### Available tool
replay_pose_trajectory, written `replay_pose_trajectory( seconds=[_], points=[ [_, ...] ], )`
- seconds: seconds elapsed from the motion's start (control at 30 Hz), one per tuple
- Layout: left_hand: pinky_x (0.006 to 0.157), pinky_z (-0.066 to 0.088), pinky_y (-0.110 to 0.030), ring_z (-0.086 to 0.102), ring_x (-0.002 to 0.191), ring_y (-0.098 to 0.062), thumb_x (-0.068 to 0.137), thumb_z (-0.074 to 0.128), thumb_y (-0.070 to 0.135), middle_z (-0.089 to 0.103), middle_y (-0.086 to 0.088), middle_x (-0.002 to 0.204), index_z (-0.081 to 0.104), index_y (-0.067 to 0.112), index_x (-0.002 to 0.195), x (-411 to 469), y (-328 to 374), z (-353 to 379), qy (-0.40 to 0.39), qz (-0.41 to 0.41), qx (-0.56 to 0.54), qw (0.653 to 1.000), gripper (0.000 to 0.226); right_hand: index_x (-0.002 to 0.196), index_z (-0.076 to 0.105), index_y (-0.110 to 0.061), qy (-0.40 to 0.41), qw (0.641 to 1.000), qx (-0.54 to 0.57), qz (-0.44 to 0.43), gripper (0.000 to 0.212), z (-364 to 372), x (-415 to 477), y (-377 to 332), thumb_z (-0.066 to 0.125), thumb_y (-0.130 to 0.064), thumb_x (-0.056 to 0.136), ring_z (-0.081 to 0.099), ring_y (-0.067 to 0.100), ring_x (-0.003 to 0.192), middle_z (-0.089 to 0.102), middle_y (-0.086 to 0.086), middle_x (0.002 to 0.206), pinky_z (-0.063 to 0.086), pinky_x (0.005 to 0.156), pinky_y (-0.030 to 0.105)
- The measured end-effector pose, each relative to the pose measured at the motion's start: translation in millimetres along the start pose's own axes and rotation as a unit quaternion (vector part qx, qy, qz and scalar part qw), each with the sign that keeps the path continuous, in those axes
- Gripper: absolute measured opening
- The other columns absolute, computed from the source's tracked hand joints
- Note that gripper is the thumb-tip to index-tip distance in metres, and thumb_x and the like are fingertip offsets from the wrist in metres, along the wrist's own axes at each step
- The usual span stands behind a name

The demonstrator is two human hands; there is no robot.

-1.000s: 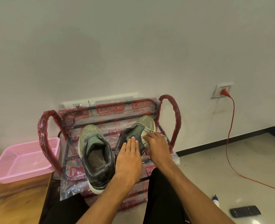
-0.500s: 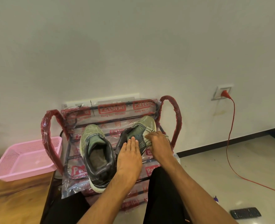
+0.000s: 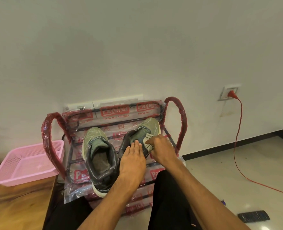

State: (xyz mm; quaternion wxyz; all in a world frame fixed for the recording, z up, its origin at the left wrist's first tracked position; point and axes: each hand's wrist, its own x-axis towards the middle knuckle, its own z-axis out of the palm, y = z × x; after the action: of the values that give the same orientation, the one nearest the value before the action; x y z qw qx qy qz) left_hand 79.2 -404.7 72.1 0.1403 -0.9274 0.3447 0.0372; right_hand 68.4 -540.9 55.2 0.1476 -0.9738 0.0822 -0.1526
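**On the rack (image 3: pixel 115 112), both hands at the right-hand shoe (image 3: pixel 151 126)**

On its top shelf two grey-green shoes stand side by side, toes toward the wall and heels toward the person. The left hand (image 3: pixel 133 161) lies flat on the right-hand shoe, over its opening and heel. Its fingers are straight and close together, with the fingertips reaching the tongue, and it grips nothing. The right hand (image 3: pixel 164 150) is curled round a white cloth (image 3: pixel 148 141) with a dark pattern. It holds the bunched cloth against the outer side of the same shoe, behind the toe.

The left-hand shoe (image 3: pixel 97 146) stands just beside it with no hand on it, its dark collar and grey insole in plain view.

The rack is wrapped in clear plastic printed with red labels, and its two looped side handles are bound in red. It stands against a white wall. To its left a pink mesh basket (image 3: pixel 26 165) sits on a wooden table (image 3: pixel 17 205), close to the near handle; whether they touch I cannot tell. To the right a red cable (image 3: pixel 237 138) runs from a wall socket (image 3: pixel 227 93) down across the pale floor. A dark remote (image 3: pixel 253 216) lies on that floor, near the right forearm.
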Motion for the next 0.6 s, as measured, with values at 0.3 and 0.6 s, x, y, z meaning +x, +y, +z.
replay_pose_trajectory(
  seconds=[0.3, 0.6],
  points=[
    [0.121, 0.006, -0.041, -0.003, 0.148, -0.029, 0.1, 0.032, 0.01, -0.011, -0.021, 0.158, -0.009, -0.003, 0.149, 1.0, 2.1, -0.6, 0.019, 0.002, -0.023, 1.0, 0.064, 0.114, 0.069, -0.015, -0.001, 0.998, -0.06, -0.018, 0.032, -3.4, 6.8, -0.2, 0.072, -0.01, 0.082, 0.056, 0.02, 0.107, 0.068, 0.004, 0.112, 0.047, 0.093, 0.034],
    [0.121, 0.008, -0.041, 0.001, 0.148, -0.028, 0.097, 0.041, 0.006, -0.004, -0.021, 0.159, -0.002, -0.003, 0.15, 0.2, 4.3, 3.1, 0.072, 0.017, -0.047, 0.996, 0.069, 0.127, 0.062, -0.017, -0.022, 0.993, -0.103, -0.047, 0.045, -6.1, -1.2, 10.0, 0.072, -0.015, 0.083, 0.047, 0.02, 0.121, 0.059, 0.002, 0.129, 0.038, 0.104, 0.035]
  ],
)
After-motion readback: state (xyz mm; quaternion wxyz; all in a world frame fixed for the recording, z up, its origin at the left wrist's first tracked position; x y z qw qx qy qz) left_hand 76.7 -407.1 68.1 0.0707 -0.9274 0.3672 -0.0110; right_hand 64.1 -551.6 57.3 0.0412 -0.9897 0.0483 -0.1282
